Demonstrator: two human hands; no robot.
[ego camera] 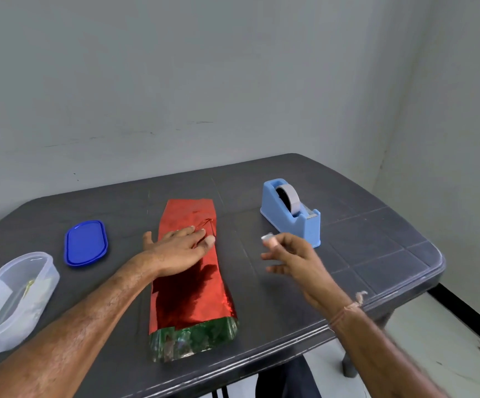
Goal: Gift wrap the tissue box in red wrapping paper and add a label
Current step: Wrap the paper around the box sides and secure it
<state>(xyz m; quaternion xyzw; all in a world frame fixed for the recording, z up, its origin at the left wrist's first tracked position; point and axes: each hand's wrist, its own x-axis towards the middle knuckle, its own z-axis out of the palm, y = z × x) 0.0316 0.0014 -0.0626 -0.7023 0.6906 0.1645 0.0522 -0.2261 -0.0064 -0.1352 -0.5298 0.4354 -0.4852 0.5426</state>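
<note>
- Box (pixel 191 271), in red paper (pixel 188 214), lies mid-counter (pixel 376 254); near end unwrapped.
- Left hand (pixel 175 251), fingers spread flat, pins the seam.
- Right hand (pixel 293 257), at 3 o'clock of the box, pinches a tape piece (pixel 267 237) near the dispenser (pixel 290 211).
- Risk: lifting the left hand lets the seam spring open; tape may curl onto itself.

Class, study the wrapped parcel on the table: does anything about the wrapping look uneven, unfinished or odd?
Yes. The near end of the red wrapping paper is ragged and open, with a crumpled green foil band showing. The left hand presses the seam flat; the right hand pinches a small pale piece, probably tape, beside the tape dispenser.
</note>
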